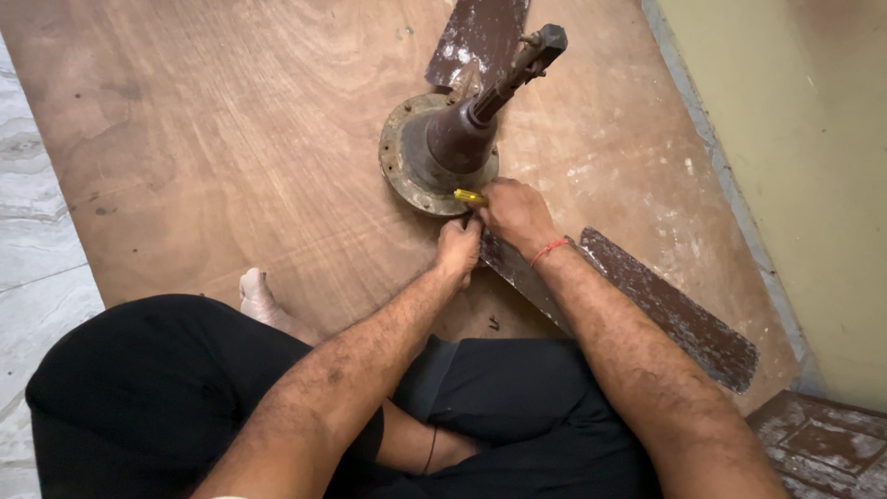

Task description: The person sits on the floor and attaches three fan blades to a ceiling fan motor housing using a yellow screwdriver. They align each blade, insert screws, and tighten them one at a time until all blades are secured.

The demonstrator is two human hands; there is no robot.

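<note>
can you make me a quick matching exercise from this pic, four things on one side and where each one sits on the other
Things:
1. yellow-handled tool
2. fan motor housing
3. red thread
4. bare foot

Places:
A. around the right wrist
B. on the plywood beside the left knee
C. in the right hand, at the housing's rim
D. standing on the plywood with its rod pointing up toward the camera

Pairs: 1-C, 2-D, 3-A, 4-B

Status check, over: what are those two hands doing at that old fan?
Right hand gripping yellow-handled tool at fan motor rim. Left hand steadying blade root. Nothing in the way. Over.
</note>
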